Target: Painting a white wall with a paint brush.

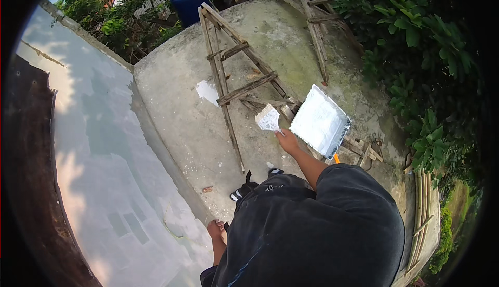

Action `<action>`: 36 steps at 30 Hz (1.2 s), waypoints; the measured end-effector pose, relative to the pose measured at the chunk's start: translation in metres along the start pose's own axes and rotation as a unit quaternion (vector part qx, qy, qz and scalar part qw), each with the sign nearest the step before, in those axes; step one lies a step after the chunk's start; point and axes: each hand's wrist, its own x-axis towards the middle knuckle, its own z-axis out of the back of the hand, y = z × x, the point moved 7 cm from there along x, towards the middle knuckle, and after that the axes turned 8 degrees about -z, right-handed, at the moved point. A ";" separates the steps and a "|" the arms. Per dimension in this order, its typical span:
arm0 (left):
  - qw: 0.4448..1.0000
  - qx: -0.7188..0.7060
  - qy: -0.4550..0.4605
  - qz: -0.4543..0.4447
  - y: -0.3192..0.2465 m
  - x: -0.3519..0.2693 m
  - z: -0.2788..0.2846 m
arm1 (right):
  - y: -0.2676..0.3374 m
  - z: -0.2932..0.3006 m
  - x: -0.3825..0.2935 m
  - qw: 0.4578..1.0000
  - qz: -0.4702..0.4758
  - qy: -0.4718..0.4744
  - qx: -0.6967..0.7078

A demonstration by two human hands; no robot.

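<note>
My right hand (287, 140) grips the handle of a wide paintbrush (268, 118), whose bristles and body are coated with white paint. Just beside it is a paint tray (320, 122) full of white paint, propped at the wooden trestles; something orange shows under its lower edge. My left hand (215, 228) hangs low near the wall, its fingers curled; whether it holds anything is not clear. To the left runs a wall (128, 178) with white paint laid unevenly over a grey-green surface.
A wooden A-frame trestle (249, 90) stands on the concrete floor (175, 92), another (312, 18) behind it. White paint (207, 92) is spilled on the floor. A blue water tank (190, 2) stands beyond the edge. Leafy branches (425, 33) hang at right; a rusty metal sheet (31, 162) lines the left.
</note>
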 end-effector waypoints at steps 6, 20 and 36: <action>1.000 0.004 -0.007 0.004 -0.046 -0.034 -0.072 | -0.076 0.151 -0.008 0.982 -0.156 -0.059 0.087; 0.992 0.124 -0.016 0.007 -0.017 -0.116 -0.098 | -0.265 0.215 -0.018 0.913 -0.356 0.033 -0.197; 0.995 0.088 -0.018 -0.043 0.033 -0.136 -0.068 | -0.262 0.190 0.007 0.893 -0.353 0.071 -0.268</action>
